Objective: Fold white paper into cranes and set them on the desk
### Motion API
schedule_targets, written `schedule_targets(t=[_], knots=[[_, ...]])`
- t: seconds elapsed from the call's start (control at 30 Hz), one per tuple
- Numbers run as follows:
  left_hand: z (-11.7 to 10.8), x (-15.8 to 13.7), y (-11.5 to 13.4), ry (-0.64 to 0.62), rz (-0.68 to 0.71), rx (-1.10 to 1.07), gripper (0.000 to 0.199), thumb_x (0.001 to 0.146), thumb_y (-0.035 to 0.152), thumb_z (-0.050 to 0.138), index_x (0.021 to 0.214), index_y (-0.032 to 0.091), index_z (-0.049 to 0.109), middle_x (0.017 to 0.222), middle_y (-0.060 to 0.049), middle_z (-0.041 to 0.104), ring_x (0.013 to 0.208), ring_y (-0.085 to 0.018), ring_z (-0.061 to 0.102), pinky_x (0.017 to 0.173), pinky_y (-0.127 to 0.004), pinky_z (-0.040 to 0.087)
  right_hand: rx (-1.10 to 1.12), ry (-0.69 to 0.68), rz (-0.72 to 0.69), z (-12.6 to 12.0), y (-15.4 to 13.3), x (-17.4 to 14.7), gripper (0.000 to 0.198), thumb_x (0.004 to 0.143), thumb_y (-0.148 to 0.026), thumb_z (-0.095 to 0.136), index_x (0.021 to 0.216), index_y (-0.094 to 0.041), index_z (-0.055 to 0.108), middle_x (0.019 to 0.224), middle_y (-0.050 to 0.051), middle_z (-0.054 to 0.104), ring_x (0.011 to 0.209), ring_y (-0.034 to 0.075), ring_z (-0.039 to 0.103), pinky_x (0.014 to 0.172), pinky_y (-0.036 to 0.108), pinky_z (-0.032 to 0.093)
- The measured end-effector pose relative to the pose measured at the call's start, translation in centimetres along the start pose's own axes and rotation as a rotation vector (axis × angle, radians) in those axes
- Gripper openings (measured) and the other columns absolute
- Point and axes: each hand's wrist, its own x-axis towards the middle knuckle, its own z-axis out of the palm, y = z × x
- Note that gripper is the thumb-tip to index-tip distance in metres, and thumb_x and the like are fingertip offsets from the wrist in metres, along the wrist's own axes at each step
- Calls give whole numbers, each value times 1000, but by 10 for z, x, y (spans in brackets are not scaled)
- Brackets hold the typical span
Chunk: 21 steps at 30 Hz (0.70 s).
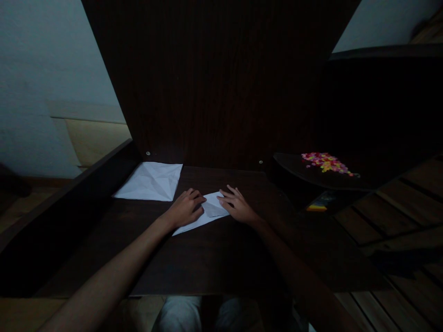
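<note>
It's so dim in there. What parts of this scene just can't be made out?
Head view, the only one:
- The folded paper: its middle and edges lie under the left hand and right hand, so its full shape is hidden.
- The colourful bits on the side shelf: too small to identify.
- The bright item beneath that shelf: mostly lost in shadow.
- The creased sheet: fold lines faint in the dim light.

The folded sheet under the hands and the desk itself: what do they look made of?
The folded sheet looks like thin white matte paper: it holds sharp creases and lies flat under the left hand and right hand. The desk looks like dark wood or wood-look laminate, with faint grain on its back panel; the dim light leaves that open.
</note>
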Motion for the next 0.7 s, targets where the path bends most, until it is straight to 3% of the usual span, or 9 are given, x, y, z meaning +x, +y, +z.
schedule_targets(t=[0.27, 0.43, 0.57, 0.7], knots=[[1, 2, 1, 43, -28, 4, 31, 93, 31, 35, 96, 16, 62, 91, -9, 58, 90, -23, 51, 83, -39, 42, 107, -17, -15, -3, 1, 0, 42, 93, -44, 33, 114, -25, 63, 131, 5, 53, 133, 25, 30, 110, 53, 15], [5, 3, -1, 97, -73, -86, 32, 91, 25, 39, 120, 15, 46, 108, -10, 58, 96, -23, 52, 86, -38, 43, 131, 115, 70, 0, 1, -1, 50, 89, -44, 43, 133, -19, 44, 128, 11, 54, 124, 23, 41, 105, 43, 30], [4, 2, -2, 73, -52, -94, 25, 91, 24, 38, 110, 18, 52, 103, -9, 58, 93, -22, 53, 83, -38, 44, 86, 156, 59, 4, 3, 0, 58, 85, -36, 50, 138, -18, 34, 127, 11, 54, 122, 22, 41, 104, 42, 31], [3, 2, -2, 61, -15, -50, 25, 90, 24, 39, 99, 18, 61, 101, -10, 58, 93, -22, 51, 85, -38, 43, 3, 150, -9, 6, 6, 1, 40, 86, -31, 50, 124, -20, 53, 129, 9, 52, 121, 23, 41, 103, 42, 33]])
